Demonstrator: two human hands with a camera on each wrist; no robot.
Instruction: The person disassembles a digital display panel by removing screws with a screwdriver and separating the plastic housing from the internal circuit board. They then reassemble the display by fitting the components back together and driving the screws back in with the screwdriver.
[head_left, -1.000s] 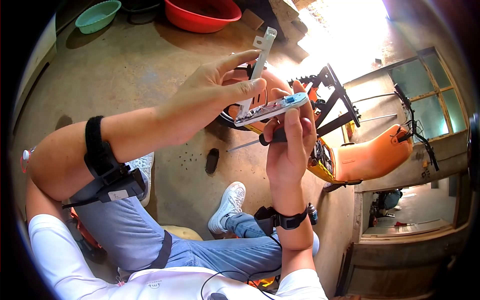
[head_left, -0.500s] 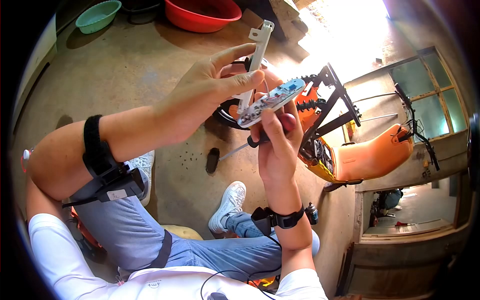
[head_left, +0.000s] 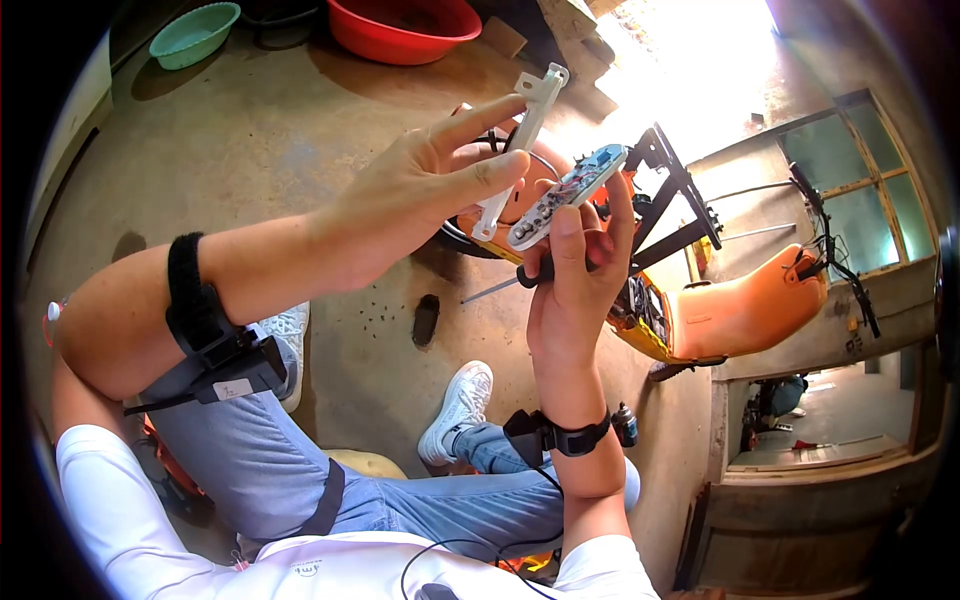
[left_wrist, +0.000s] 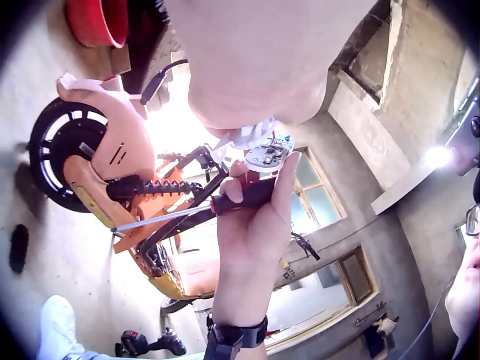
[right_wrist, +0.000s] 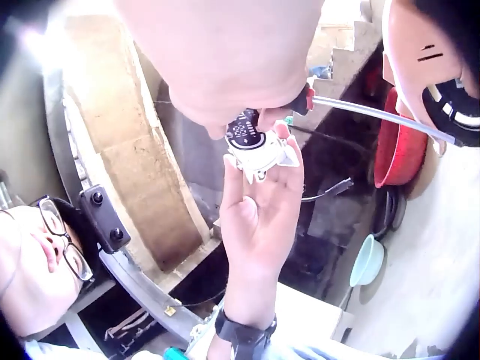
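Observation:
My left hand [head_left: 430, 190] holds a long white plastic housing [head_left: 541, 112] with a small tab near its top, between thumb and fingers. Beside it, my right hand [head_left: 570, 300] pinches an oval white-rimmed display panel [head_left: 572, 192], its circuit-board side showing in the head view. The panel's black printed face [right_wrist: 246, 133] appears in the right wrist view. That same right hand keeps a screwdriver [left_wrist: 251, 196] in its curled fingers, its shaft pointing left. A thin wire arcs between housing and panel. A dark cable end [right_wrist: 330, 189] sticks out near my left hand.
Behind the hands lies an orange two-wheeled scooter [head_left: 740, 310] with a black frame. A red basin [head_left: 405, 40] and a green basin [head_left: 195, 35] stand at the far left. A dark oblong piece [head_left: 426, 320] lies on the floor, near small scattered bits.
The right hand first swung left and tilted the panel, then moved back right, leaving a wider gap to the housing. The housing rose, then dropped slightly. Both hands keep their hold.

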